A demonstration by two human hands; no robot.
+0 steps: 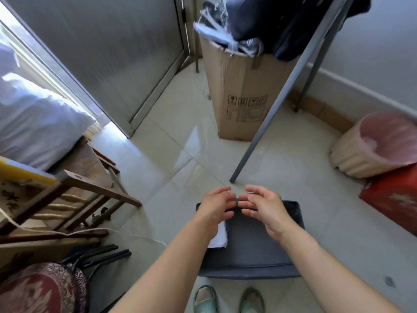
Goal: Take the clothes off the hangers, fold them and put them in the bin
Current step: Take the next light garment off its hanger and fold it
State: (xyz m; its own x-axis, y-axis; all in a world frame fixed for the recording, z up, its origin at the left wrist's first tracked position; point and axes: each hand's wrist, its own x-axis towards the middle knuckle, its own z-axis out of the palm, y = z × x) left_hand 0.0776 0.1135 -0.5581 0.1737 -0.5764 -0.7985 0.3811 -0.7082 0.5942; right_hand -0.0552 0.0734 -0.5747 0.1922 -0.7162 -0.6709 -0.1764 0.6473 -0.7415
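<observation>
Standing over the grey bin (248, 271) on the floor tiles, just ahead of a pair of green slippers (205, 299). Left hand (217, 205) and right hand (262, 207) both held low above the bin's far edge, fingertips nearly meeting, fingers spread and loosely bent, gripping nothing (no clear contact with the bin or its contents either).

Inside, against the left wall, a white folded garment (218, 237), partly hidden under the left wrist. Rest of the inside a flat dark grey: folded dark cloth or bare bottom, impossible to tell. Bin set right at the feet, presumably for dropping folded pieces straight down without a step.

Beyond, a tall cardboard box (239, 91) with pale hangers (216, 32) bunched at its mouth and dark clothes (270, 21) draped above, close by a slanting grey rack leg (270, 109). On hangers or merely thrown over the box: hard to say.

Judging from empty hands over the bin: white piece already in, more dark clothing left to fetch from up by the rack. Next move probably a reach up and forward, minding the rack leg between bin and box.

To the right, well apart, a cream wastebasket (365, 150) with a pink liner, not to be mistaken for the bin.
</observation>
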